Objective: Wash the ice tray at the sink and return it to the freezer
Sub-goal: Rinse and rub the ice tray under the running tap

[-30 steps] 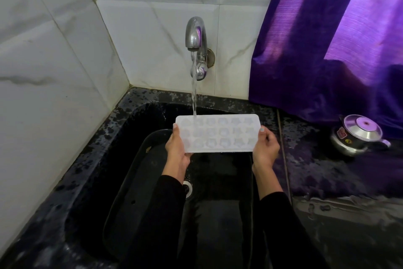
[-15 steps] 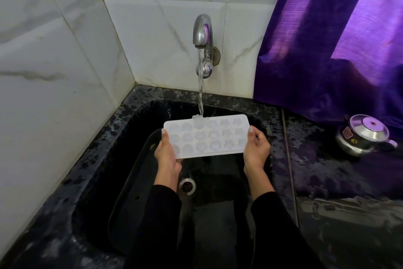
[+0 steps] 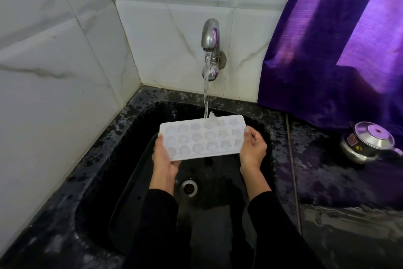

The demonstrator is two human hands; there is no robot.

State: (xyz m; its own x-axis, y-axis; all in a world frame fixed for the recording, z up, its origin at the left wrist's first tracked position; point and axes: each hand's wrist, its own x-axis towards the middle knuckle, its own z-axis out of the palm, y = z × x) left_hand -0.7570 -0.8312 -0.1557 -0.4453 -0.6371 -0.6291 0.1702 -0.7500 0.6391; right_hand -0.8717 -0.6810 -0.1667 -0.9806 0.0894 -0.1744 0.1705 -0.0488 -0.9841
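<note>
1. The ice tray (image 3: 202, 136) was held level over the black sink (image 3: 104, 159), under the tap (image 3: 210, 37).
2. The left hand (image 3: 164, 159) gripped its left end.
3. The right hand (image 3: 253, 148) gripped its right end.
4. Water (image 3: 206, 98) struck the far edge.

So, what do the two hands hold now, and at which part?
The ice tray: left hand grips its left short end, right hand its right short end.

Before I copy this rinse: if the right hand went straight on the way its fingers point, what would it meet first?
The right hand grips the ice tray, so that tray's right end, probably.
</note>
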